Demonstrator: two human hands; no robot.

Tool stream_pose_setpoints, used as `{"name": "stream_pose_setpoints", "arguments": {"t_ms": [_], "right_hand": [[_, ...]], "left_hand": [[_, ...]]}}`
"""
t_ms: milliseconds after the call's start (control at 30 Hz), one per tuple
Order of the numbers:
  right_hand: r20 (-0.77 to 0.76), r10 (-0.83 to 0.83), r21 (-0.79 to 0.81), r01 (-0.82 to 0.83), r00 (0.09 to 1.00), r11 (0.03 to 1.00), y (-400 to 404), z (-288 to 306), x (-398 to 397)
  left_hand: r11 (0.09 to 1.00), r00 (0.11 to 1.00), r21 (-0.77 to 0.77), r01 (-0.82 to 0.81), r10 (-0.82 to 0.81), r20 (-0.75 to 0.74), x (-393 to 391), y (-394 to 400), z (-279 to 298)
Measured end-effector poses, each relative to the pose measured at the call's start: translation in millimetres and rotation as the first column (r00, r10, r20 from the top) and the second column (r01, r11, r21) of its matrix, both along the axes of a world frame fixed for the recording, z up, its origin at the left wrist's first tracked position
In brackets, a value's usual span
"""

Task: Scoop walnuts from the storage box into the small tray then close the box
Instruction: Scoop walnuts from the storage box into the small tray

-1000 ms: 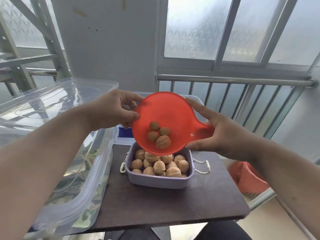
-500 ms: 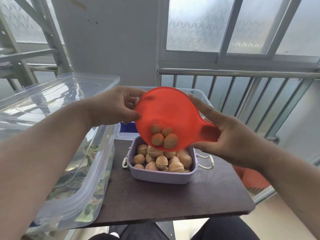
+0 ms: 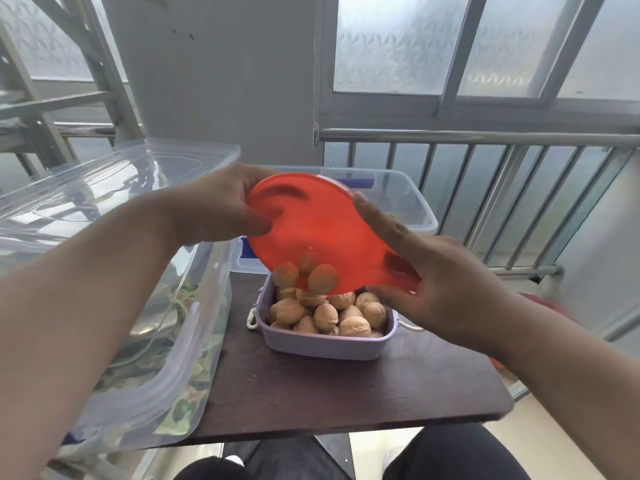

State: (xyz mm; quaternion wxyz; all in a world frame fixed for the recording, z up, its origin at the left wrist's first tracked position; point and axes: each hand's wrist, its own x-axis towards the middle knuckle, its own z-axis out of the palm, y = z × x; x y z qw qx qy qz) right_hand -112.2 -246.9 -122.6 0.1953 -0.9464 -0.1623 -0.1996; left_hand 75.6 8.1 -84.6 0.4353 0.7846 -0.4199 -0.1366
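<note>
A round red scoop (image 3: 322, 230) is tipped steeply forward over the small lilac tray (image 3: 325, 344). My left hand (image 3: 214, 209) grips its far left rim. My right hand (image 3: 433, 282) holds its handle on the right. A few walnuts (image 3: 304, 275) are sliding off the scoop's lower lip, blurred, just above the tray. The tray is heaped with several walnuts (image 3: 332, 313). Behind the scoop stands the clear storage box (image 3: 412, 202), open and mostly hidden.
The tray sits on a small dark table (image 3: 346, 393). A large clear lidded bin (image 3: 114, 271) with leafy contents fills the left side. A metal railing (image 3: 485, 136) and window run behind. My dark-clad knees (image 3: 450, 452) show below the table's front edge.
The scoop has tilted further down toward the tray. The walnuts in it have slid from its middle to the lower lip and are spilling off.
</note>
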Motion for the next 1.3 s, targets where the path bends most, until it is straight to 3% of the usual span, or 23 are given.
{"name": "stream_pose_setpoints", "arguments": {"t_ms": [200,433,633,767,867,967,1100,1300], "right_hand": [[0.069,-0.037,-0.062,0.041,0.997,0.997,-3.8,1.0,-4.1],[0.207,-0.029,-0.151,0.061,0.978,0.987,-3.1,11.7,-7.3],[0.148,-0.037,-0.080,0.049,0.988,0.996,2.7,2.5,-3.9],[0.062,-0.007,0.023,0.005,0.998,1.000,3.9,6.2,-6.8],[0.020,0.037,-0.017,-0.036,0.999,0.999,5.7,7.4,-6.8],[-0.001,0.005,-0.073,-0.005,1.000,0.997,8.9,-0.2,-2.9],[-0.041,-0.010,0.003,0.010,0.999,1.000,5.1,-4.6,0.9],[-0.062,0.049,0.309,-0.027,0.997,0.951,-12.1,25.6,-21.7]], "left_hand": [[0.999,0.999,-0.011,0.039,-0.039,-0.021,-1.9,-1.7,-0.1],[0.998,0.999,-0.055,0.013,-0.010,0.052,1.0,-2.6,0.5],[0.997,0.997,-0.077,0.004,0.002,0.073,5.3,4.5,1.8],[0.988,0.999,-0.154,0.018,-0.025,-0.046,9.5,13.1,4.7],[0.994,0.991,-0.084,0.068,-0.077,-0.105,10.6,15.0,3.0],[0.996,0.994,0.000,0.086,-0.086,-0.062,10.5,12.7,-1.0],[0.998,0.995,-0.006,0.069,-0.069,-0.074,9.6,9.5,-2.4],[0.949,0.934,-0.252,0.188,-0.252,-0.253,-1.5,4.4,8.9]]}}
